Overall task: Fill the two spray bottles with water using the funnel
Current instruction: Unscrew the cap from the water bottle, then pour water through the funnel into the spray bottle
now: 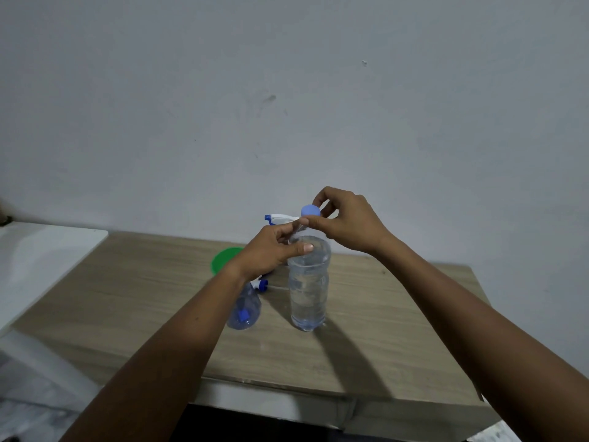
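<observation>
A clear water bottle (pixel 308 288) stands upright on the wooden table (pixel 398 330), mostly full. My left hand (pixel 271 250) grips its shoulder and neck. My right hand (pixel 347 218) pinches its blue cap (pixel 310 210) from above. One clear spray bottle (pixel 244 309) with a blue and white trigger head stands just left of the water bottle, partly behind my left forearm. The white and blue trigger head of a second spray bottle (pixel 278 219) shows behind my left hand; its body is hidden. A green funnel (pixel 224 260) lies behind my left wrist, partly covered.
A pale wall rises right behind the table. A white surface (pixel 41 256) adjoins the table on the left. The table's front edge (pixel 271 382) runs below my forearms, with dark space under it.
</observation>
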A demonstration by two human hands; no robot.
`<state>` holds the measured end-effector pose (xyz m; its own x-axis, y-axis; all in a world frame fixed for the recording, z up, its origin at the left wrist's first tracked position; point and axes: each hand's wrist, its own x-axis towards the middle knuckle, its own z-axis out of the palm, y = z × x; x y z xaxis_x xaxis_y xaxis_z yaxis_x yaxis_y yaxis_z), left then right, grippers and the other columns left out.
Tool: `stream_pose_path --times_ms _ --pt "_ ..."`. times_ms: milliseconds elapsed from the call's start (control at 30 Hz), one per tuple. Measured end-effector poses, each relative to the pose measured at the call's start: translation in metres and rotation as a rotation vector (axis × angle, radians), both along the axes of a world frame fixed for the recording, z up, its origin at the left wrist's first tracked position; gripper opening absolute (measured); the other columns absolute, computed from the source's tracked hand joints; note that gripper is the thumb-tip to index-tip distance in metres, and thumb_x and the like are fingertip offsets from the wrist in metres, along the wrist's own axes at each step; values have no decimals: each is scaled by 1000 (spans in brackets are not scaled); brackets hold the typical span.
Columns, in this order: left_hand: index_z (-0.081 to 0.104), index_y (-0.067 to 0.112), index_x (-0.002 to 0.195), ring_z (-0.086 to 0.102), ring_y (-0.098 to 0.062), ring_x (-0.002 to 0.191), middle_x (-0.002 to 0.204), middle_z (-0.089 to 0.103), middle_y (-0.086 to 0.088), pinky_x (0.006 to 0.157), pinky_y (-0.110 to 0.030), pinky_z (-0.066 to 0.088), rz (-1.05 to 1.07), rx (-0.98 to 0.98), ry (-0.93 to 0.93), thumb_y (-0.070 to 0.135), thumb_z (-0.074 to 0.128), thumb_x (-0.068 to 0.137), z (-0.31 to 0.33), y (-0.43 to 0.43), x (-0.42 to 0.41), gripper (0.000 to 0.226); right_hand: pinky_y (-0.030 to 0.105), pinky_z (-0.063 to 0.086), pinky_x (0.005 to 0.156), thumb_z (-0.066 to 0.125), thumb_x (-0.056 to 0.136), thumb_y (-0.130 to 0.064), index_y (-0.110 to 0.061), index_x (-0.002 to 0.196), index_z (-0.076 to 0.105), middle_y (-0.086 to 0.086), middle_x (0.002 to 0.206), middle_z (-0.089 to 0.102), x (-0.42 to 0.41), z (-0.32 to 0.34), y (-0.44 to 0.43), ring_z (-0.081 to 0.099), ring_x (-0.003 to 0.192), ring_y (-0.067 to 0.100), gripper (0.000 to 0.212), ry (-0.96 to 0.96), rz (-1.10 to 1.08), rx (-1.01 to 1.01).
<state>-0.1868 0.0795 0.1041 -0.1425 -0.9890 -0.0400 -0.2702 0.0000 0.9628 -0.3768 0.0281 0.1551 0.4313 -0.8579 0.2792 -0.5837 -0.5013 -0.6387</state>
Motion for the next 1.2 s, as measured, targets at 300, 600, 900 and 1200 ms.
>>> stream_pose_path --times_ms 300,600,900,1200 --pt "58 20 139 65 -3 117 127 70 8 92 -20 54 -3 -14 68 13 72 91 3 3 -5 50 36 62 87 59 102 -33 -20 127 62 6 112 71 -20 -7 -1 73 105 15 28 -362 163 392" --pt "52 19 145 59 -7 126 136 64 6 100 -25 52 31 -73 66 15 69 93 -12 2 -10 55 35 60 76 77 89 -26 -18 110 74 -6 103 74 -43 -135 20 70 81 10 22 -446 -208 361" --pt "48 16 147 59 -4 121 143 59 -1 85 -8 49 68 -88 66 13 67 95 -20 0 -12 56 33 49 88 63 77 -53 -30 104 76 0 104 73 -63 -262 39 64 108 29 38 318 -277 241" --pt "44 24 150 60 3 116 143 58 6 77 -13 51 16 -68 33 17 65 97 -12 1 -9 58 38 38 112 80 80 -49 -22 146 51 8 147 54 -57 -253 46 45 139 25 78 151 -255 262"
